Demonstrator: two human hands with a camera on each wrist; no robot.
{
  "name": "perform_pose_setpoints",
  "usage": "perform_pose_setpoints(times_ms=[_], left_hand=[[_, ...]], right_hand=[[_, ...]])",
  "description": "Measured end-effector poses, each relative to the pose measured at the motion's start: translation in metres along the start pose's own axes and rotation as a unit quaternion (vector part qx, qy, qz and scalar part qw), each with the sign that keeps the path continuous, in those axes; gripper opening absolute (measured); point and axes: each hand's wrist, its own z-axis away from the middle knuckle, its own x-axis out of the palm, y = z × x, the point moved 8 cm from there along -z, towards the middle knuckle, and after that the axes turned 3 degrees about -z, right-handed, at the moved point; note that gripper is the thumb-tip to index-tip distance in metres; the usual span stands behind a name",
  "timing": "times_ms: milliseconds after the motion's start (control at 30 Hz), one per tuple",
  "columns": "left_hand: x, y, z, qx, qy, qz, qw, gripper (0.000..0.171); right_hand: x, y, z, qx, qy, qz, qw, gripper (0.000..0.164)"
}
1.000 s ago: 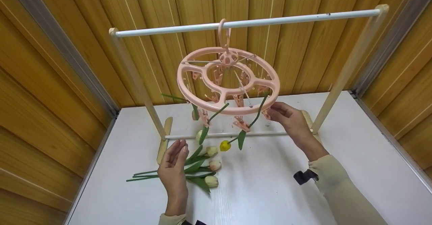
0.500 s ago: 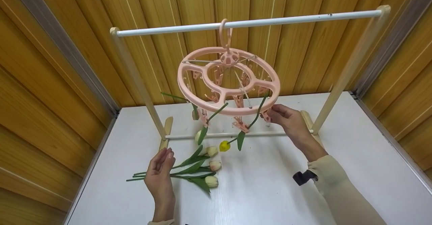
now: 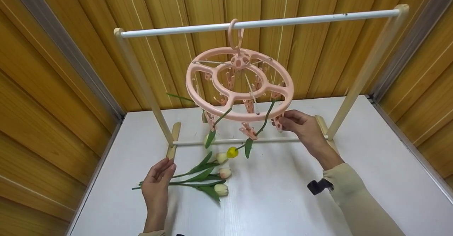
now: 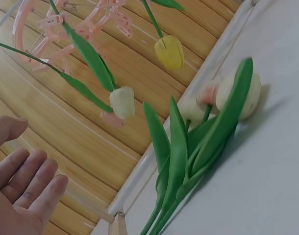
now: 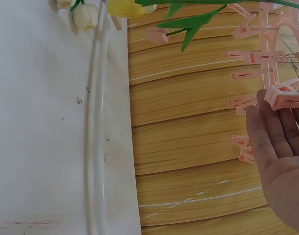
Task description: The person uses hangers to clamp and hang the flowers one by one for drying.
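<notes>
A pink round clip hanger (image 3: pixel 231 114) hangs from a white rail. My right hand (image 3: pixel 311 133) is at its right side and holds a pink clothes peg (image 3: pixel 278 122) between fingers and thumb; the right wrist view shows that clothes peg (image 5: pixel 285 96) against the fingers. Other pegs grip tulips by their stems: a yellow tulip (image 3: pixel 232 152), a white tulip (image 4: pixel 122 103) and a pinkish one (image 4: pixel 112 119) partly hidden behind it. Several pale tulips (image 3: pixel 221 190) lie on the table. Over their stems hovers my left hand (image 3: pixel 155 186), holding nothing, its fingers loosely bent.
The stand has a white top rail (image 3: pixel 300 22), two wooden uprights (image 3: pixel 362 73) and a low white crossbar (image 3: pixel 226 142). Wood-grain panels (image 3: pixel 318 52) enclose the white table (image 3: pixel 269 200) behind and at the sides.
My left hand has moved left and down, from beside the tulip leaves to over the stems. The right hand stays at the peg. The hanger has swung slightly, and the hanging tulips have shifted left.
</notes>
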Motion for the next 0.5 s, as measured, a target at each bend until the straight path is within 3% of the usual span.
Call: perform_pose_setpoints(times_ms=[333, 500], left_hand=[[-0.012, -0.005, 0.004, 0.044, -0.039, -0.098, 0.9935, 0.042], [-0.016, -0.012, -0.003, 0.046, -0.068, -0.160, 0.9836, 0.040]], right_hand=[[-0.005, 0.000, -0.007, -0.007, -0.033, -0.020, 0.999, 0.027], [-0.006, -0.001, -0.006, -0.010, -0.034, -0.031, 0.999, 0.026]])
